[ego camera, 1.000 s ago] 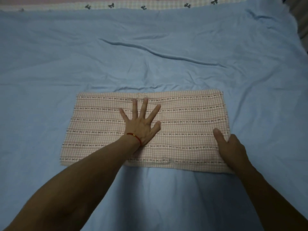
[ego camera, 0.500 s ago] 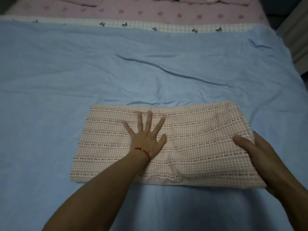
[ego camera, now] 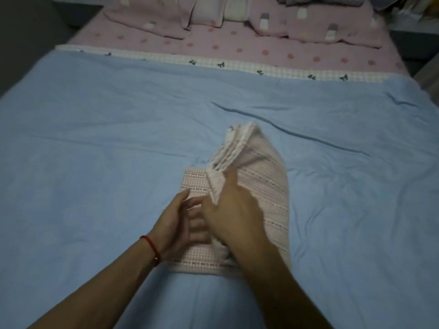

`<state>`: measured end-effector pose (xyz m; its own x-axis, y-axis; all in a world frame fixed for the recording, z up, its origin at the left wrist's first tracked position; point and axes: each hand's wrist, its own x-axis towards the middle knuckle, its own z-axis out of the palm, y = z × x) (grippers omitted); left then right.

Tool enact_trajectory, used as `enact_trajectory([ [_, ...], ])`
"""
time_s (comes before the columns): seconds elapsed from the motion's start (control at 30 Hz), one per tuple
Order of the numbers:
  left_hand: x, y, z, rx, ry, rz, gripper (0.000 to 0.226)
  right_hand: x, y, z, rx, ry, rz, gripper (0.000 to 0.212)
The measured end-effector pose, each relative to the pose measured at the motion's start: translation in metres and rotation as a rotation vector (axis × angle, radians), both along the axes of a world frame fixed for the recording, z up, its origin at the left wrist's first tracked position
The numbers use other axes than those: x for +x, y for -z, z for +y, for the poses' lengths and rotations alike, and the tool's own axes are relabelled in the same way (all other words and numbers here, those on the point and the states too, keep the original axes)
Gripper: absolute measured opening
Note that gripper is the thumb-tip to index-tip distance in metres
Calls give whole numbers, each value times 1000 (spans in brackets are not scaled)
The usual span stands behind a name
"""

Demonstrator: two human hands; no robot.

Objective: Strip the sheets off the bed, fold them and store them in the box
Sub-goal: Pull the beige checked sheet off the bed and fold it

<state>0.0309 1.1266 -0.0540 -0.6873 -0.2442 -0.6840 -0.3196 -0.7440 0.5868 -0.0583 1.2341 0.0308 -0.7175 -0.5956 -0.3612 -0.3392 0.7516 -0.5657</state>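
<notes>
A pink checked sheet (ego camera: pixel 266 193), folded into a thick pad, lies on the blue sheet (ego camera: pixel 107 148) in the middle of the bed. My right hand (ego camera: pixel 235 214) grips the pad's right end and holds it raised and turned over toward the left, its layered edge pointing up. My left hand (ego camera: pixel 180 224), with a red string at the wrist, rests flat on the lower left part of the pad, fingers spread, partly under my right hand. No box is in view.
Beyond the blue sheet runs a checked strip with small bows (ego camera: pixel 237 66), then a pink dotted sheet (ego camera: pixel 237 43) and pink pillows (ego camera: pixel 180 17) at the head. The bed's dark left edge (ego camera: pixel 28 43) and right edge (ego camera: pixel 413 51) show.
My right hand has lifted the pad's right end and swung it leftward over the middle. My left hand slid toward the near left part. The view has tilted up, showing the pillows.
</notes>
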Motion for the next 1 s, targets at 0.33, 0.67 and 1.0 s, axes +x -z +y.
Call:
enact_trajectory([
  [0.33, 21, 61, -26, -680, 149, -394, 64, 22, 109, 34, -299, 127, 275, 46],
  [0.67, -6, 69, -32, -791, 353, -654, 101, -32, 177, 64, 179, 240, -179, 103],
  [1.0, 10, -2, -13, -531, 261, -536, 90, -37, 138, 105, -314, 642, -579, 97],
])
